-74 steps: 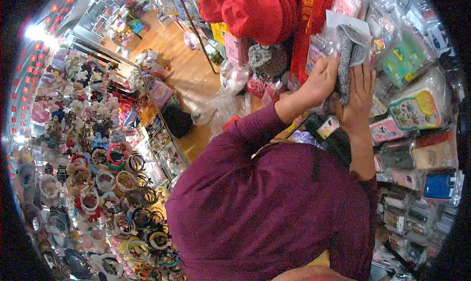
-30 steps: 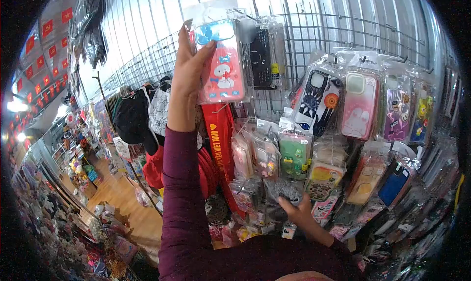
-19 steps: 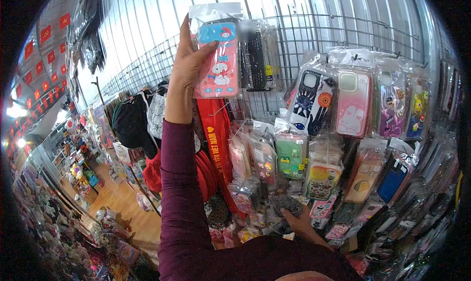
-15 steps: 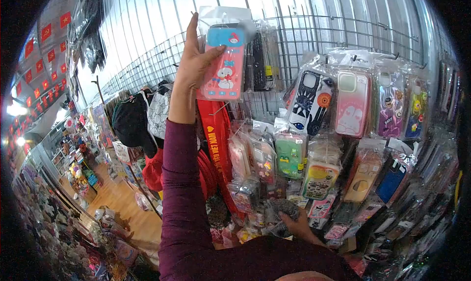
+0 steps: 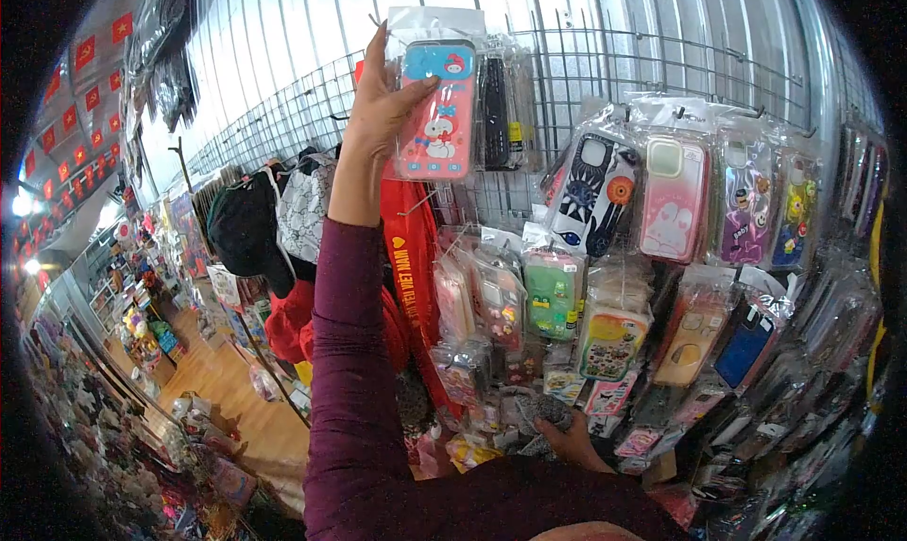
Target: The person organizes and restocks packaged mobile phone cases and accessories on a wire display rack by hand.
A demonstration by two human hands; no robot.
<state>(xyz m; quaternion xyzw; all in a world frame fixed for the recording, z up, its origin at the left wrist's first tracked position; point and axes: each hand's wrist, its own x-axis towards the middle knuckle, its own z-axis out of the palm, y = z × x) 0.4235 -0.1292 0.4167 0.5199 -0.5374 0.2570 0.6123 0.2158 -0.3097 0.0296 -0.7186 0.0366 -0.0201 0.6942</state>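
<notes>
My left hand is raised at the wire grid, its thumb across the front of a pink and blue phone case in clear packaging. One finger points up along the packaging's left edge; the other fingers are hidden behind. The case has a white cartoon rabbit on it. Just right of it hang black packaged items. Low in the view, my right hand is closed on a crumpled grey cloth, beneath the lower rows of cases.
Wire grid covers the wall. Packaged phone cases hang in rows to the right on protruding hooks. Caps and red headbands with yellow lettering hang at left. Beyond lies a wooden floor with goods alongside.
The phone case and my left hand sit slightly higher, and the packaging shows less glare. The right hand stays low with the grey cloth. The whole view has shifted slightly.
</notes>
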